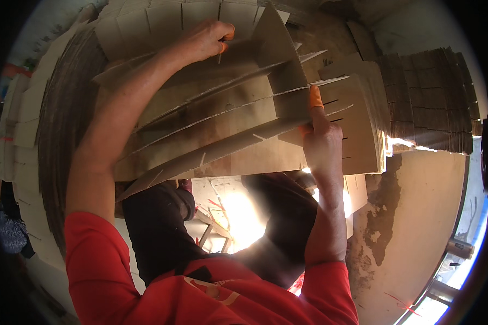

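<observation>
Several long cardboard divider strips [200,149] stand on edge side by side, with short slots along the nearest one. A taller cardboard cross strip [287,70] runs across them near their right ends. My left hand [211,40], with orange finger covers, is closed at the far side, pinching the upper edge of the far cardboard strip [165,65]; its fingertips are partly hidden. At the right ends, my right hand [322,130], also with orange finger covers, grips a cardboard strip beside the cross strip. Its other fingers are hidden below.
The strips rest over a wooden board [228,122] above my knees. A pile of slotted cardboard sheets [358,119] lies close on the right, with a taller cardboard stack [431,100] beyond. More cardboard stacks [65,124] stand at the left. Bright sunlight falls on the floor.
</observation>
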Demonstrator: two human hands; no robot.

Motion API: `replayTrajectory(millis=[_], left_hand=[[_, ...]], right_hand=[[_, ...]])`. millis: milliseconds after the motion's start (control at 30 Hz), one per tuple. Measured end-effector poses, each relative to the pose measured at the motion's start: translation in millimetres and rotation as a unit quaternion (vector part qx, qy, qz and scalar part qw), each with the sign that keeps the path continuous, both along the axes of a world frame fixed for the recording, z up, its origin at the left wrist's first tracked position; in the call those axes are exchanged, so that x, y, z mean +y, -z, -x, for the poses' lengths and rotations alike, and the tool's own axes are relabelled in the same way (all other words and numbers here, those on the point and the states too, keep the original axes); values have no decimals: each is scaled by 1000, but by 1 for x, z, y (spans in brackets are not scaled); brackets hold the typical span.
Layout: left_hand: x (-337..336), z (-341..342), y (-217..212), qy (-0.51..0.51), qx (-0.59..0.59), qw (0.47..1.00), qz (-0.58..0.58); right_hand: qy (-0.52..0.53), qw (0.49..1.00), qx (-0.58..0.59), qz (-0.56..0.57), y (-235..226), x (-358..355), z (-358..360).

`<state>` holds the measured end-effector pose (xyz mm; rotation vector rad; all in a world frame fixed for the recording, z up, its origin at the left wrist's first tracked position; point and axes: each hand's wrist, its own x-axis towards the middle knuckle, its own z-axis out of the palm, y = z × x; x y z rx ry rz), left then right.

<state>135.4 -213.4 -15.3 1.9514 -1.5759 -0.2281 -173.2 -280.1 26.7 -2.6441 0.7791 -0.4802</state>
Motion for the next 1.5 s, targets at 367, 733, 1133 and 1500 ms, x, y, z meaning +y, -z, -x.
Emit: replayTrajectory(millis=[367,733,1133,1500], left_hand=[[-14,7,23,-28,-165,985,26],[1,13,-3,11,-71,996,-43],[119,50,-53,-41,-71,993,-82],[153,6,12,-101,-77,991,-38]], right_hand=[[-9,1000,3,-24,-8,5,4],[20,988,150,33,-9,-4,2],[24,969,218,111,12,-16,20],[143,953,39,265,1,-99,115]])
